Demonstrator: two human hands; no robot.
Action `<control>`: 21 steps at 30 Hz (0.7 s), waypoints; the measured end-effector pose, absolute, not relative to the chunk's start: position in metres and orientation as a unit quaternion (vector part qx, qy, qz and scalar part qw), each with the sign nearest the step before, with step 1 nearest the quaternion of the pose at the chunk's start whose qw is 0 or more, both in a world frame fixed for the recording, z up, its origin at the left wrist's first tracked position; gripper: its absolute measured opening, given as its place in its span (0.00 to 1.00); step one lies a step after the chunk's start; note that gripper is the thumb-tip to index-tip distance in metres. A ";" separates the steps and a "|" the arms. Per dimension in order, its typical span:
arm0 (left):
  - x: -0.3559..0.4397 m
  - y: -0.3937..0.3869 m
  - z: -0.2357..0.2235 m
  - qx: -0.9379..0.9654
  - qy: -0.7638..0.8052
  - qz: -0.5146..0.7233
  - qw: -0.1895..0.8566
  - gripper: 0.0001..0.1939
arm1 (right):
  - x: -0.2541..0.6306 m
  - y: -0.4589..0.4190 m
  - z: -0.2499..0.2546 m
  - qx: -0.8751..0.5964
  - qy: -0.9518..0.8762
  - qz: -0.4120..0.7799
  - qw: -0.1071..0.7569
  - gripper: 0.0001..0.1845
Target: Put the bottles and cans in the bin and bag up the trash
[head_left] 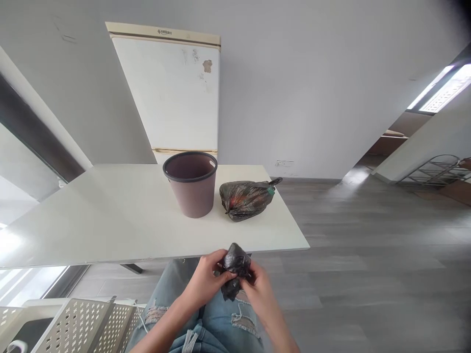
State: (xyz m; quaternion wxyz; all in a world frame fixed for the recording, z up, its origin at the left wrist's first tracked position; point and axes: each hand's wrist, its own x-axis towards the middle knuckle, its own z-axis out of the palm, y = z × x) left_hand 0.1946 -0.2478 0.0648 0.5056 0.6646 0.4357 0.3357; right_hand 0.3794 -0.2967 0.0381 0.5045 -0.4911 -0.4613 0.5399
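Both hands meet in front of my lap, just below the near edge of the white table. My left hand and my right hand pinch a crumpled black plastic bag between their fingers. On the table stand a brown plastic bin, empty as far as I can see, and to its right a tied, filled black bag.
A white fridge stands against the wall behind the table. A perforated white crate sits at lower left beside my jeans. Grey wood floor stretches to the right, with a wire rack at far right.
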 end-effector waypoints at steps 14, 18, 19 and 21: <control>0.133 -0.240 0.084 0.678 0.500 0.308 0.442 0.22 | 0.373 -0.309 0.052 -0.538 -0.346 0.539 0.549 0.25; 0.118 -0.241 0.082 0.664 0.513 0.318 0.443 0.30 | 0.357 -0.307 0.055 -0.489 -0.329 0.581 0.560 0.32; 0.114 -0.241 0.083 0.655 0.518 0.335 0.436 0.31 | 0.353 -0.307 0.057 -0.476 -0.327 0.594 0.560 0.30; 0.107 -0.240 0.083 0.619 0.528 0.386 0.435 0.32 | 0.347 -0.306 0.061 -0.457 -0.321 0.610 0.563 0.24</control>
